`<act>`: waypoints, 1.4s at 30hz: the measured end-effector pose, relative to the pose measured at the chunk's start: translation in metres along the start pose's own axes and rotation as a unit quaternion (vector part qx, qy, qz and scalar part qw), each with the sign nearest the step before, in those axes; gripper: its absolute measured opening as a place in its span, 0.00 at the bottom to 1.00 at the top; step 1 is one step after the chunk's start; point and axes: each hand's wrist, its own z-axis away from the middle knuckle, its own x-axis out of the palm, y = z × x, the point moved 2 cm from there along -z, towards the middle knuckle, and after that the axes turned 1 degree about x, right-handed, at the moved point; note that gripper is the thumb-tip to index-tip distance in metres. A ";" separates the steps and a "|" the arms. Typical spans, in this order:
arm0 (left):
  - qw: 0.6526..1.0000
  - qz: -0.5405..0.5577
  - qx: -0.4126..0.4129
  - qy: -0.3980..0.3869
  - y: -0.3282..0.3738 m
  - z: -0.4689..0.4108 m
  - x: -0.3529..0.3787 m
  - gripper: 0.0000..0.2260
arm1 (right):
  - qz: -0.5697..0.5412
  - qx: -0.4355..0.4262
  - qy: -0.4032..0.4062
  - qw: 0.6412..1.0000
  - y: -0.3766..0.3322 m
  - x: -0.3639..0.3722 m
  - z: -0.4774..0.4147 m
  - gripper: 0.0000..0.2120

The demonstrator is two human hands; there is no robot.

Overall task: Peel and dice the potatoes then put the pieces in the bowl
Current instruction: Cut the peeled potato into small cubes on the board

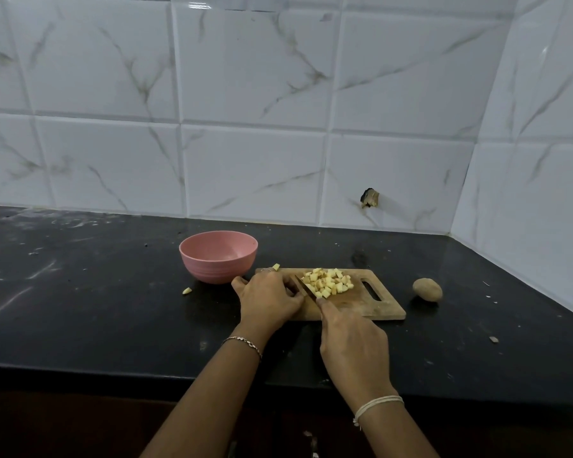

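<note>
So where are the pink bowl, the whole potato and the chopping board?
pink bowl (217,269): head view, on its outer wall.
whole potato (427,290): head view, middle of its skin.
chopping board (372,304): head view, bare wood near the handle slot.

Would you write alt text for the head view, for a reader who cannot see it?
On a wooden cutting board, the right hand holds a knife against a pile of potato cubes; the left hand rests beside the blade. A pink bowl stands left, an unpeeled potato right.

My right hand (351,338) hides the knife (306,289) handle; my left hand (268,299) covers whatever lies beneath; both forearms (212,408) run off the bottom edge.
</note>
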 end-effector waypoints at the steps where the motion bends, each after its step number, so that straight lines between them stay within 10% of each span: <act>1: 1.000 0.001 0.000 0.001 0.000 0.000 0.000 0.10 | 0.001 0.000 0.001 1.000 0.000 0.000 0.000 0.23; 42: 0.999 0.002 -0.022 -0.027 -0.001 -0.008 0.011 0.07 | 0.068 -0.094 -0.077 0.990 0.000 -0.035 -0.010 0.11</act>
